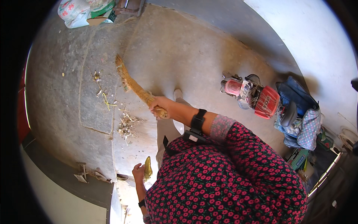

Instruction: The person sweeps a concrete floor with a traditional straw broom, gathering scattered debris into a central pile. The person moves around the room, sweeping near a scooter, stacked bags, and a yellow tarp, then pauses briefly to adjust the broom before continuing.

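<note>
My right hand (160,106) is closed around the thick bound handle of a straw hand broom (134,85), whose bristle end reaches to the upper left over the concrete floor. Left of my legs lies a heap of dry plant debris (128,123). Beside the broom's bristles are a yellow-green strip (106,102) and some dry scraps (97,77). At the bottom, my left hand (138,170) grips a yellowish-green elongated object (148,168); its exact kind is unclear.
Bags and a carton (98,20) stand at the upper left. A red motor tiller or similar machine (266,102) stands at the right, beside a blue cloth bundle (293,95). A small stool-like object (82,173) and a shoe-like item (100,176) lie near the lower-left wall.
</note>
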### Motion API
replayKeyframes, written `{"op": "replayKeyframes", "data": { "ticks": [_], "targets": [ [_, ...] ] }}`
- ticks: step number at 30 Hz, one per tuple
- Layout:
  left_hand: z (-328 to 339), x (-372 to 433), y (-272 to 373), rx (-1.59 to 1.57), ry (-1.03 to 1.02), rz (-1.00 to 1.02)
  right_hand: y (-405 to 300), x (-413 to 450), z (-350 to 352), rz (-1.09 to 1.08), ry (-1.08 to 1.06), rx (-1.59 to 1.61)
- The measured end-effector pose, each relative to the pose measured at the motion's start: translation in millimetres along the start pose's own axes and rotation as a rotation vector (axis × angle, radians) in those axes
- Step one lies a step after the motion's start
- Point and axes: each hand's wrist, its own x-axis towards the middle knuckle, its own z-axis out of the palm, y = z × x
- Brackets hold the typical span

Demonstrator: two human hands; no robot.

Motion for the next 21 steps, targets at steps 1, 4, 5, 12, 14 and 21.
{"op": "replayKeyframes", "data": {
  "ticks": [1, 4, 5, 12, 14, 21],
  "targets": [
    [-4, 0, 2, -0.017, 0.008, 0.032, 3, -7, -4, -0.058, -0.022, -0.004],
    [-14, 10, 11, -0.020, 0.004, 0.022, 10, -46, -29, -0.258, 0.027, -0.107],
    [-14, 13, 13, -0.009, 0.004, 0.015, 11, -61, -40, -0.272, 0.089, -0.085],
    [-2, 29, 32, 0.022, -0.091, 0.063, 30, -113, -95, -0.155, 0.239, 0.535],
    [-3, 34, 39, 0.036, -0.102, 0.056, 29, -116, -107, -0.248, 0.277, 0.666],
    [-22, 50, 62, 0.142, -0.094, 0.108, 41, -110, -153, -0.321, 0.438, 0.967]
  ]
}}
